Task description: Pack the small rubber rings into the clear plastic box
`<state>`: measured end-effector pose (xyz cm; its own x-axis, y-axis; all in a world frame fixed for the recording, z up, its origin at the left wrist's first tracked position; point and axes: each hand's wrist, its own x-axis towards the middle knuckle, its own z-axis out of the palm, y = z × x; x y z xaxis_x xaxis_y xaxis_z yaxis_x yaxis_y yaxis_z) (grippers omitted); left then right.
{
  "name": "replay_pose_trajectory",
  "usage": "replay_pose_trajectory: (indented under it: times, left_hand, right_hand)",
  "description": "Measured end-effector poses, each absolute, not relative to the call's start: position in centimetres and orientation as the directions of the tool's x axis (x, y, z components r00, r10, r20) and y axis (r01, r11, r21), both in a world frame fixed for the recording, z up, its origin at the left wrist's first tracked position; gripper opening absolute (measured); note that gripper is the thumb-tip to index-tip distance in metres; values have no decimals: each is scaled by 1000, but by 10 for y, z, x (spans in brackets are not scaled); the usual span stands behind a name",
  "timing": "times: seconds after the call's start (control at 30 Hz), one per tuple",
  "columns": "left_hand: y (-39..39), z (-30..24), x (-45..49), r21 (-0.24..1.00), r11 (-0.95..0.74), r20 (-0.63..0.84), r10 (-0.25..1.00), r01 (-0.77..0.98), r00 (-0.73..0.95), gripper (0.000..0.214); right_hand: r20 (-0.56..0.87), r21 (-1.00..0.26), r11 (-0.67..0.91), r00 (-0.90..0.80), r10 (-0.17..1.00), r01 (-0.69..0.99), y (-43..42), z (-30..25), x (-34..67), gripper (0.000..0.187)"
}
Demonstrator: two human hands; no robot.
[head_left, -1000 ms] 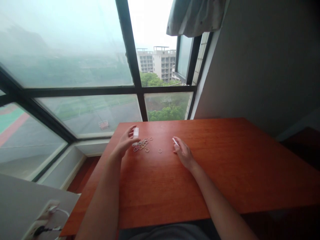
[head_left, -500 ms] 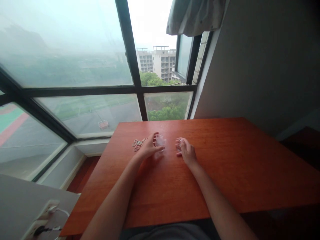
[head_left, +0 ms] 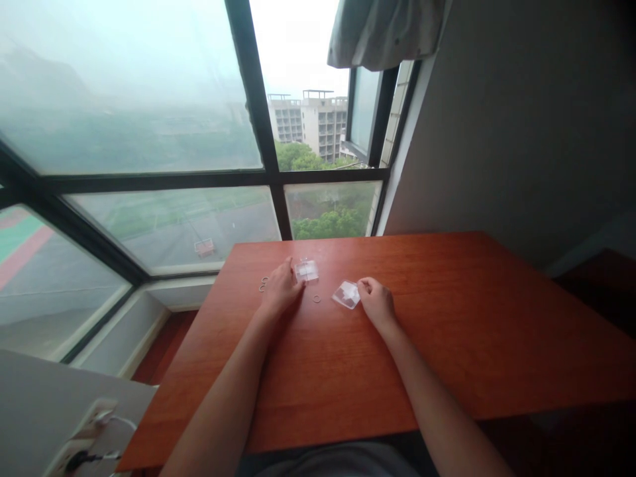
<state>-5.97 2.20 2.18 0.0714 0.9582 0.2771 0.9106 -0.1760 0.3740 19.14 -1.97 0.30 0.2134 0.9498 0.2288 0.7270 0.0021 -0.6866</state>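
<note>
A small clear plastic box (head_left: 307, 270) sits on the table, gripped at its left side by my left hand (head_left: 281, 286). The thumb is at its near corner and the fingers are at its far left. My right hand (head_left: 376, 302) pinches the right corner of a flat, clear square piece (head_left: 346, 295), which looks like a lid and is slightly tilted. Between the two pieces, one small ring (head_left: 317, 299) lies on the wood. More rings (head_left: 264, 284) peek out left of my left hand, which hides the rest of that pile.
The reddish-brown wooden table (head_left: 422, 358) reaches to the window frame (head_left: 209, 179) at the back. A grey wall (head_left: 497, 146) rises on the right. At the lower left are a wall socket and plugs (head_left: 94, 430).
My left hand has moved left with the box, now in front of the ring pile. The right hand's clear piece has turned flatter and shows more. A single ring now shows between the pieces.
</note>
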Motion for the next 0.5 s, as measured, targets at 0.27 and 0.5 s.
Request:
replay_pose_trajectory:
  times: [0.27,0.5]
  left_hand:
    - [21,25,-64,335,-197,298,950,921,95,45]
    - [18,37,-68,364,-207,422,906,908,37,38]
  right_hand:
    - [175,-856,21,251,952,516,-19,3,190,31]
    - [207,-916,255,-180,962,309,-25,0,172,39]
